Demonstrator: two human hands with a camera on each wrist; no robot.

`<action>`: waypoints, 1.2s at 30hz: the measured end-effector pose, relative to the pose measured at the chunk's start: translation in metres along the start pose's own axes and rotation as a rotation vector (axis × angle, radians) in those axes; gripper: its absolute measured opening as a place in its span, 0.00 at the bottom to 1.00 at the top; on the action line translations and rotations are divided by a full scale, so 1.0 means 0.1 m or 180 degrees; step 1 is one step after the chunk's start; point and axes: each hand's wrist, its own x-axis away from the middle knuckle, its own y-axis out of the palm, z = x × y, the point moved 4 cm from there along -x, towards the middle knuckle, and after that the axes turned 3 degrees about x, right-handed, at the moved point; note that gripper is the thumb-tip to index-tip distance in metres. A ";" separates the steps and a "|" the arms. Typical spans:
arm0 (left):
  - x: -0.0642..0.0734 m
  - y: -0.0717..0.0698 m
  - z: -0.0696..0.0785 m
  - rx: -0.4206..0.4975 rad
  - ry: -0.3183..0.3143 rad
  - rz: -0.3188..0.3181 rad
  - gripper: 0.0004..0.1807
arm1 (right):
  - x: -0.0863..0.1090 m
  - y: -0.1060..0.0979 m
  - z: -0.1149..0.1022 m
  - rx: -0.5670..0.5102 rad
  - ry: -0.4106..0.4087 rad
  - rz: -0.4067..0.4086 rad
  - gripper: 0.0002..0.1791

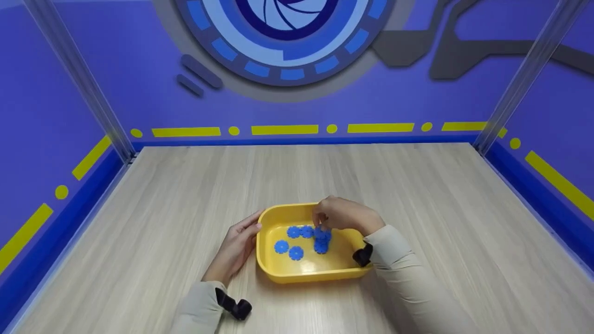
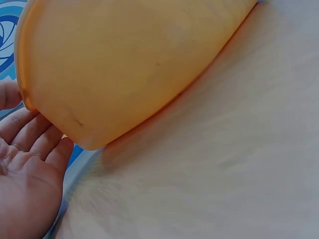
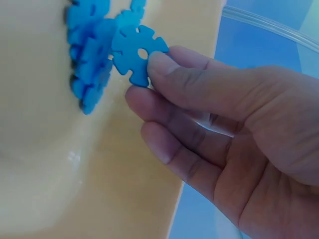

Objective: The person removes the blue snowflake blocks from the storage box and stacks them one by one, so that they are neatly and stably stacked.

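A yellow plastic tub point(image 1: 320, 277) stands on the table in the head view. My left hand point(image 1: 235, 248) holds its left side, thumb over the rim and fingers beneath it; the left wrist view shows these fingers point(image 2: 35, 132) against the tub's outer wall. Over the tub's back right, my right hand point(image 1: 347, 213) pinches a blue snowflake disc point(image 3: 132, 50) between thumb and fingers. Beside that disc, more blue snowflake discs point(image 3: 89, 50) overlap in a cluster. Several single discs point(image 1: 296, 253) lie flat on the tub's floor toward the left.
The pale wood-grain table point(image 1: 195, 185) extends around the tub. Blue-purple printed panels point(image 1: 297, 111) with yellow marks bound it at the back and both sides. A black strap with a small camera point(image 1: 239, 308) sits on my left wrist, another point(image 1: 363, 254) on my right.
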 end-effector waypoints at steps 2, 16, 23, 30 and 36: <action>0.00 0.00 0.00 -0.0006 -0.0003 -0.0004 0.31 | 0.03 -0.04 0.01 -0.0054 0.0027 0.0008 0.05; 0.00 0.00 -0.01 0.0010 -0.0054 0.0091 0.30 | 0.31 -0.36 0.17 -0.0389 0.0044 0.0415 0.06; 0.01 0.01 0.00 0.0010 0.0021 0.0023 0.30 | 0.52 -0.43 0.37 -0.0539 0.0053 0.0938 0.06; 0.01 0.00 0.00 -0.0022 0.0025 0.0031 0.30 | 0.72 -0.38 0.65 -0.0826 0.0187 0.1338 0.06; 0.00 0.01 -0.01 0.0012 0.0011 0.0050 0.30 | 0.88 -0.31 0.87 -0.0991 0.0489 0.1636 0.05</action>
